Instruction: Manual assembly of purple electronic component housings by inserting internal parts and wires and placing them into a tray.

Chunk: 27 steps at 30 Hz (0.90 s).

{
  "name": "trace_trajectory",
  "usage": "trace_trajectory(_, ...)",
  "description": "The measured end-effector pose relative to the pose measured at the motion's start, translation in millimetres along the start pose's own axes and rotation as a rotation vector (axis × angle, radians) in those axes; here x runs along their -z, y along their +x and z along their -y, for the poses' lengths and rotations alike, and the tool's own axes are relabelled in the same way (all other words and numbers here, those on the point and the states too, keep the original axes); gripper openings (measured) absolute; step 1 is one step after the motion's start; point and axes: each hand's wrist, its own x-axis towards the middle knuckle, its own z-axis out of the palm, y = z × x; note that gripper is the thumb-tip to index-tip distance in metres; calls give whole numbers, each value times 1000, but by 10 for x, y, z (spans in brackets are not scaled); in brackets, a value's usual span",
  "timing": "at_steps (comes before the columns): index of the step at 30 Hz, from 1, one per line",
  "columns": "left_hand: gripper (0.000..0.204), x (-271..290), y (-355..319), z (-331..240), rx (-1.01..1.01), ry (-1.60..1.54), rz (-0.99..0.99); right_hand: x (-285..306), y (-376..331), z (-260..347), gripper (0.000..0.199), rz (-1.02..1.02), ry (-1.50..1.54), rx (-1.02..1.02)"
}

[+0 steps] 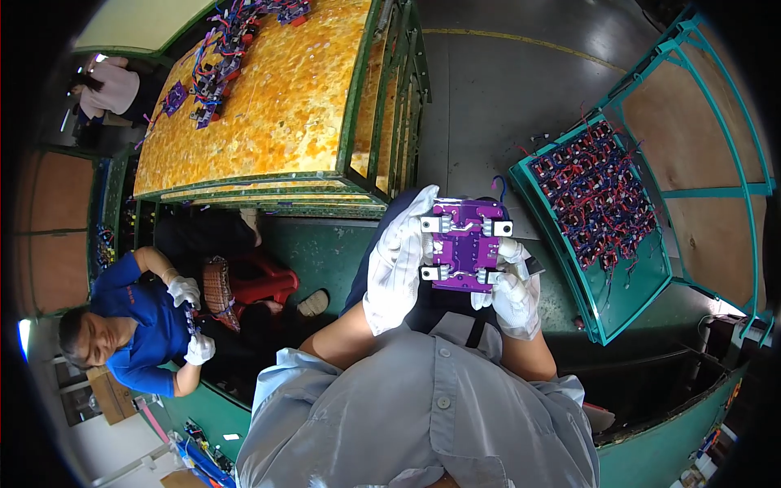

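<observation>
A purple circuit board [465, 254] is held up in front of my chest, its flat face toward me. Black-and-silver components stick out near its corners, and a blue wire rises behind its upper right. My left hand [396, 259], in a white glove, grips the board's left edge. On the lower right edge, my right hand [516, 294], also in a white glove, has its fingers bent round the board. Beside the right fingers shows a small dark, flat piece that I cannot make out. Some fingertips are hidden behind the board.
Ahead to the left stands a green-framed table [285, 106] with a mottled yellow top, bearing wired boards [224, 61]. On the right, a teal tray [598, 313] holds many wired boards. A seated co-worker in blue [150, 325] handles a part at the left, near a red stool [264, 281].
</observation>
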Motion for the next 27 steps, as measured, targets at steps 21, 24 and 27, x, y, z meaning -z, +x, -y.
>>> trace_trajectory(21,37,-509,262,755,656,38,701,1109,-459,-336,34,-339,436,76)
trace_trajectory(24,46,-617,232,1070,508,419,589,1428,-532,-124,20,-732,283,122)
trace_trajectory(27,54,-327,249,1181,257,533,552,1902,-666,-53,14,-1093,-124,-81)
